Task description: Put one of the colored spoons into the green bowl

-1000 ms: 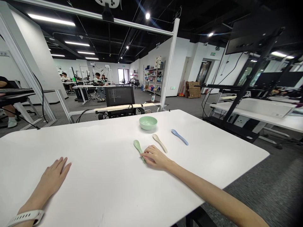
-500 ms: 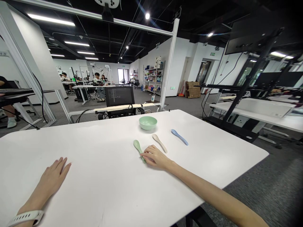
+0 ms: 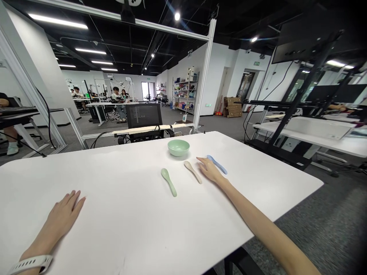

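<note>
As I watch from my remote station, the right hand [image 3: 210, 170] lies open, its grip released, between a beige plastic spoon [image 3: 193, 172] and a blue plastic spoon [image 3: 217, 164], seemingly touching the blue one. The left hand [image 3: 64, 214] rests flat and empty on the white table [image 3: 129, 183], well apart from a green plastic spoon [image 3: 169, 182] and a pale green bowl [image 3: 178, 148].

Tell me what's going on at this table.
A person is at a white table. Their right hand is reaching over to a blue spoon, fingers right at it but not visibly gripping it. Their left hand lies flat on the tabletop, holding nothing. A beige spoon and a green spoon lie nearby, with a pale green bowl just beyond them.
</note>
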A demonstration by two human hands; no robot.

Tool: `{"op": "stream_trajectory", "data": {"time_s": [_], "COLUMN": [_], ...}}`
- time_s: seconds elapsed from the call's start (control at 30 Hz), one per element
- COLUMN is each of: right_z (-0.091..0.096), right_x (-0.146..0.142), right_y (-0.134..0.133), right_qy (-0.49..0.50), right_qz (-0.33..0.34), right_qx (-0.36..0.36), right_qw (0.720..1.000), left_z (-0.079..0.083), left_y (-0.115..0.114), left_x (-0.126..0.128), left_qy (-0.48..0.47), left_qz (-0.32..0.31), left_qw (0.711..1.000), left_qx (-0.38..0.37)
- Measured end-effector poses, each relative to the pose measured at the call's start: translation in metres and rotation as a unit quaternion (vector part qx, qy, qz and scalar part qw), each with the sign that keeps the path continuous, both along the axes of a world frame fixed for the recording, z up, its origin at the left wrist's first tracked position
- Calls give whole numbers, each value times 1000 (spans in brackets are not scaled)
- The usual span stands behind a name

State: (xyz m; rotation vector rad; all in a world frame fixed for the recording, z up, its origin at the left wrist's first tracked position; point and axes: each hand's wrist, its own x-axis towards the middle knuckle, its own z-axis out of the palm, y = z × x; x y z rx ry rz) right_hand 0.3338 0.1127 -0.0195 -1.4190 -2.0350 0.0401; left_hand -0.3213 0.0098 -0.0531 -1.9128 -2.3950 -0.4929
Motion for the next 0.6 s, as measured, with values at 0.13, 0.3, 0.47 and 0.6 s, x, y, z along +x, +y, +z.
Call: {"op": "stream_trajectory", "data": {"time_s": [0.13, 0.3, 0.47, 0.6], "right_z": [-15, -19, -19, -18], "right_x": [5, 4, 4, 5], "right_y": [7, 8, 8, 8], "right_qy": [-8, -1, -4, -18], "right_qz": [7, 4, 0, 0], "right_qx": [-73, -86, -86, -86], "right_qw": [997, 996, 996, 996], "left_z": [0, 6, 5, 2], "left_y": [1, -2, -3, -2], "left_x": [-1, 5, 5, 3], "left_qy": [8, -6, -9, -11], "left_qz": [-1, 8, 4, 6], "left_qw": [1000, 1000, 1000, 1000], "left_qx": [-7, -22, -9, -2]}}
